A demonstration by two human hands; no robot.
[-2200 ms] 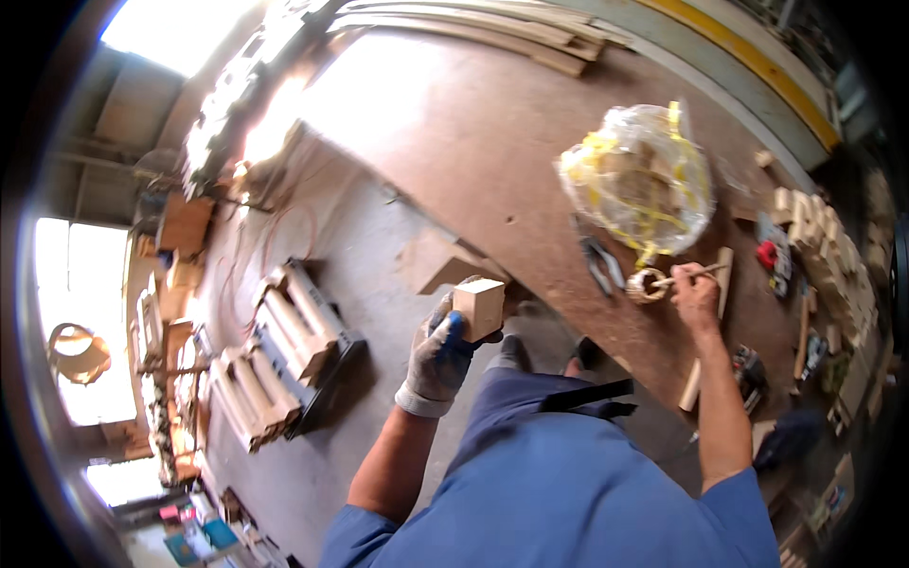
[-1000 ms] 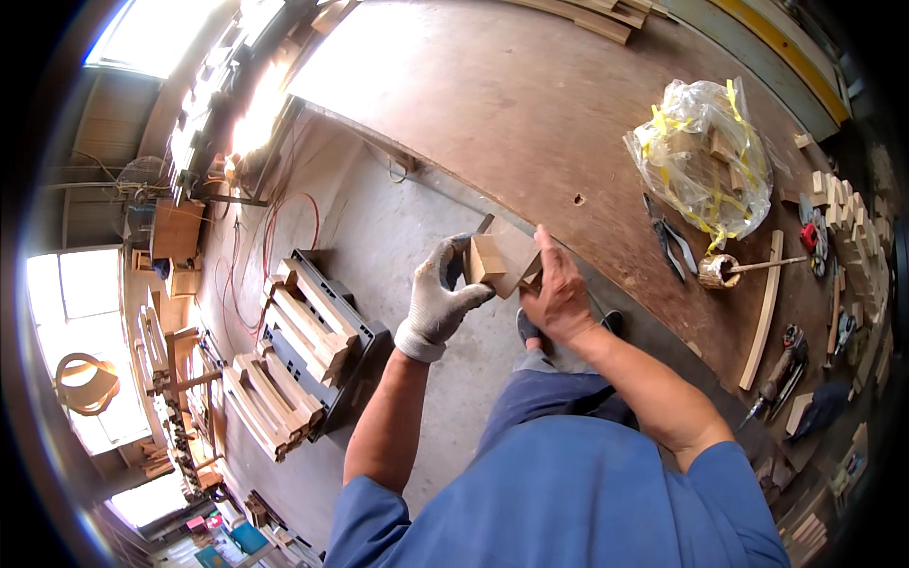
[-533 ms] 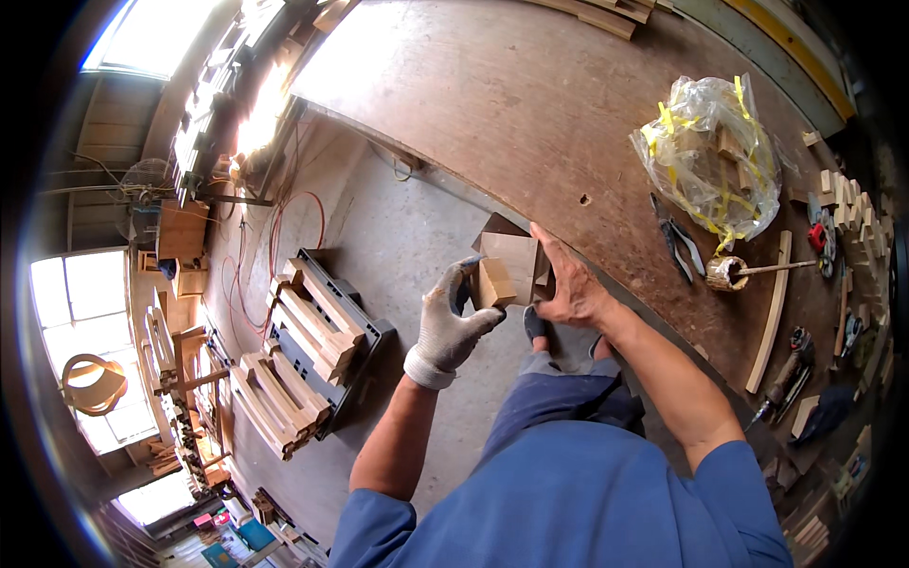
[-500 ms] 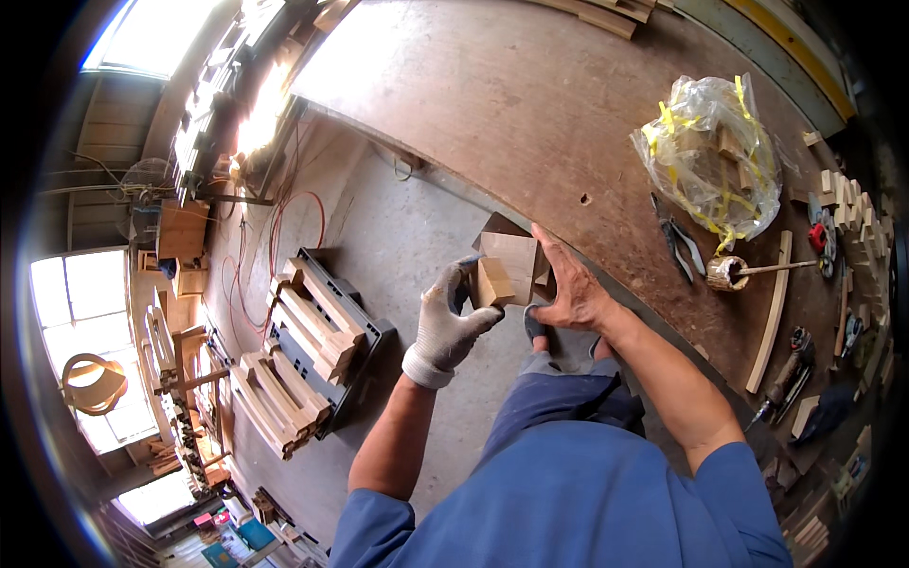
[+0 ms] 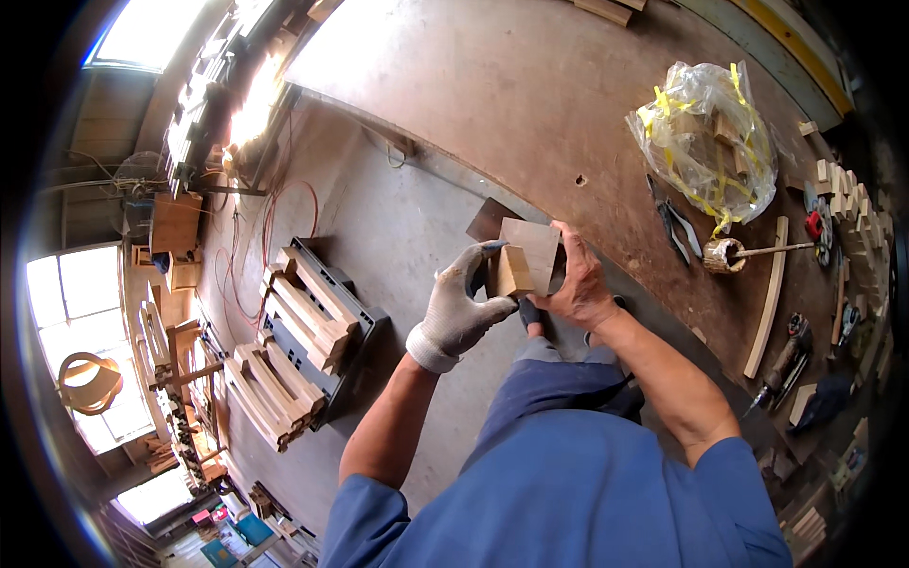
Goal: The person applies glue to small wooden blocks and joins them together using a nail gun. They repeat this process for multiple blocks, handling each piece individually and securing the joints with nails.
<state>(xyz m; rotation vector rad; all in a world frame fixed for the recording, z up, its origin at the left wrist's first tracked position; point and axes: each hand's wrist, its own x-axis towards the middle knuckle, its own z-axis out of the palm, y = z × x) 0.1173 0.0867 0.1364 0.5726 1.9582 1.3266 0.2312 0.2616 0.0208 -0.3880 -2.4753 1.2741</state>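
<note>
My left hand point(image 5: 457, 308), in a pale work glove, is closed around a wooden block point(image 5: 512, 272), its fingers and thumb on opposite sides. Directly behind the block is a flat, greyish-tan wooden board point(image 5: 532, 244). My bare right hand point(image 5: 579, 284) grips the board's right edge, fingers along the far side and thumb low near the block. Whether block and board are joined I cannot tell. A darker brown flat piece point(image 5: 494, 220) shows just beyond the board, by the bench edge. All of this is held in front of my body, above the floor.
A large brown workbench point(image 5: 454, 104) spans the far side and right. On it lie a clear plastic bag point(image 5: 705, 142), pliers point(image 5: 674, 222), a pot with a stick point(image 5: 724, 254) and a curved wooden strip point(image 5: 769, 298). Wooden parts point(image 5: 308, 308) are stacked on a dark pallet point(image 5: 365, 341) at left.
My hands have shifted slightly right with the wood. My right hand's fingers, spread earlier, are now curled around the board, and more of its face shows.
</note>
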